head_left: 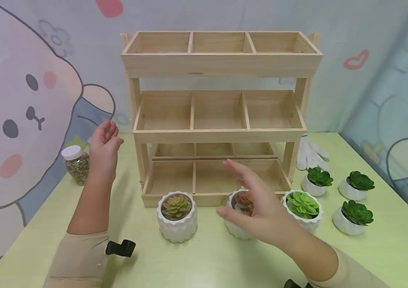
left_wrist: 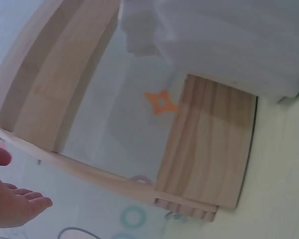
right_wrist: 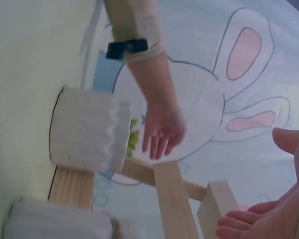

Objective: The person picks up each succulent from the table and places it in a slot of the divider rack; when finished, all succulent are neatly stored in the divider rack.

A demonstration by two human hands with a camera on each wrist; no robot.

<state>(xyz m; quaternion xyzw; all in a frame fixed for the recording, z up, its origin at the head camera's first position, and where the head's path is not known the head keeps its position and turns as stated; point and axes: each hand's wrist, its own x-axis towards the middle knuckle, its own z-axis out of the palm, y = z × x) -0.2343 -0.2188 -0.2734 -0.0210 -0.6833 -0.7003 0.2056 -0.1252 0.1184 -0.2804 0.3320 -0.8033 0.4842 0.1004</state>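
Note:
My left hand (head_left: 104, 148) is raised beside the left post of a tiered wooden shelf rack (head_left: 221, 66), its fingers loosely bent around nothing. In the right wrist view that left hand (right_wrist: 162, 127) hangs with nothing in it. My right hand (head_left: 261, 212) hovers over the middle white pot (head_left: 236, 230), thumb and fingers spread apart and holding nothing. It partly hides that pot's reddish succulent (head_left: 244, 201). To its left a white scalloped pot (head_left: 177, 230) bears a brownish-green succulent (head_left: 176, 206); to its right, another holds a bright green succulent (head_left: 302, 205).
Three small white pots with dark green succulents (head_left: 357, 212) stand at the right. A white glove (head_left: 309, 154) lies behind them. At the left is a jar of granules (head_left: 78, 168) with a white lid. The rack's divided trays lean forward in tiers before a printed cloth backdrop (head_left: 221, 14).

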